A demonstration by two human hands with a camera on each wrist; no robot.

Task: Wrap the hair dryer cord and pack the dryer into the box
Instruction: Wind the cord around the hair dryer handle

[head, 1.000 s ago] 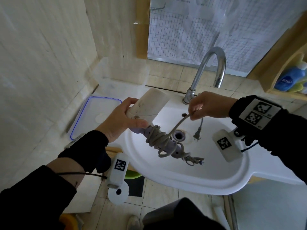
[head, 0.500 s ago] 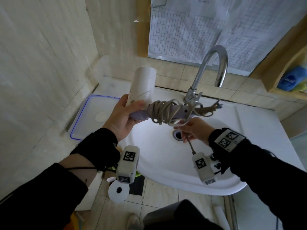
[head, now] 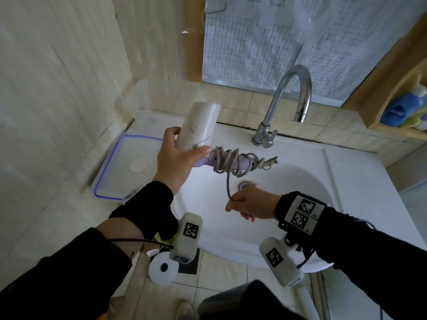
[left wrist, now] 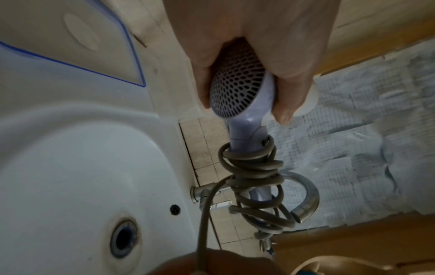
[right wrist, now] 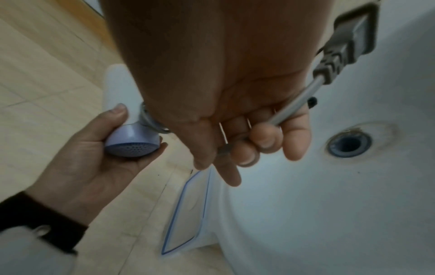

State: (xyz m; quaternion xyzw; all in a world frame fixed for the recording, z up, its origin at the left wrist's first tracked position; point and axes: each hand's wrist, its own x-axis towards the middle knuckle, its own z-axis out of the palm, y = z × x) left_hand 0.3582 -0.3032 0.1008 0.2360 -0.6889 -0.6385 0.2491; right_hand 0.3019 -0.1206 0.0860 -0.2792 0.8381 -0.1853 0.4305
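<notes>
Clear plastic box (head: 126, 167), blue-rimmed, sits far left on the counter beside the sink (head: 346, 181), likely set near for packing. Left hand (head: 175, 162) wraps around the dryer (head: 198, 128) body, handle held level over the basin so loops can seat. Cord (head: 227, 161) coils the handle, 1 strand dropping to the right hand (head: 250, 204), fingers curled around it near the plug (right wrist: 350, 41) (tension, probably).
</notes>
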